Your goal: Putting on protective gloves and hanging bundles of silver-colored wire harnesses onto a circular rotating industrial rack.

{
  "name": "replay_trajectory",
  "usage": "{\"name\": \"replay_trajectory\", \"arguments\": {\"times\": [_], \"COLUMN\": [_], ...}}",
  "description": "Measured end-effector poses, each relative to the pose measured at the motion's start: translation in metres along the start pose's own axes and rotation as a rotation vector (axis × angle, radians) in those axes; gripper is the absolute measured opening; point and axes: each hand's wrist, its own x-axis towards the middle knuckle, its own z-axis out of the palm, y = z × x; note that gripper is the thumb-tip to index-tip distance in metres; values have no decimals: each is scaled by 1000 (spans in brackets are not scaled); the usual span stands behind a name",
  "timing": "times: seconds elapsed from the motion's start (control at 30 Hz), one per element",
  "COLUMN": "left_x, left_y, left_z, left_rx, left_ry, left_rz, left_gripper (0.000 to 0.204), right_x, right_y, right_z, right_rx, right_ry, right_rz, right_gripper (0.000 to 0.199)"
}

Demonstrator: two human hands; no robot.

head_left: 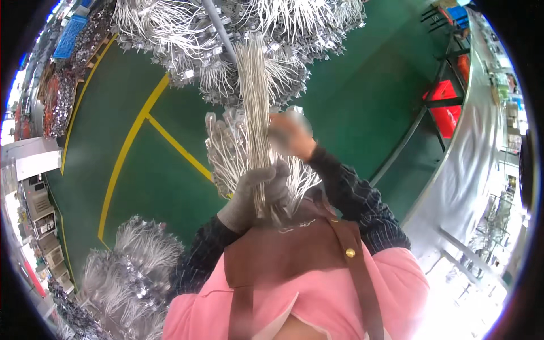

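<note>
A long bundle of thin silvery-beige wires (255, 90) runs upright in front of my chest. My left hand (263, 186), in a grey glove, is closed round its lower part. At the bundle's right side, about halfway up, is my right hand (292, 135). It is partly blurred, so its finger pose is unclear, and a pale smear beside it cannot be made out. Behind both hands hangs a cluster of white wires with clear plastic ends (226, 144). The bundle's upper end lies against a grey metal bar (220, 28).
Large bunches of white wire (170, 28) hang ahead, and more wire bunches (127, 272) are at lower left. A silvery covered worktable (459, 170) stands on the right, near a red bin (442, 107). Yellow lines (122, 164) mark the green floor. A blue basket (71, 35) is at far left.
</note>
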Motion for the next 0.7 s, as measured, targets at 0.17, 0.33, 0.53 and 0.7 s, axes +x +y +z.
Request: {"name": "replay_trajectory", "arguments": {"times": [0.17,0.33,0.53,0.7], "left_x": [0,49,164,216], "left_y": [-12,-17,-60,-105], "left_z": [8,-45,-43,-26], "left_rx": [8,1378,1018,944], "left_ry": [257,-236,-6,18], "left_rz": [-103,212,-149,-217], "left_gripper": [29,29,27,26], "right_x": [-39,10,-31,-72], "right_y": [48,126,328,221], "right_z": [-10,-6,-34,-80], "right_rx": [243,-685,-613,-464], "right_ry": [-175,-73,180,289], "right_rz": [75,14,205,213], "right_gripper": [46,34,41,27]}}
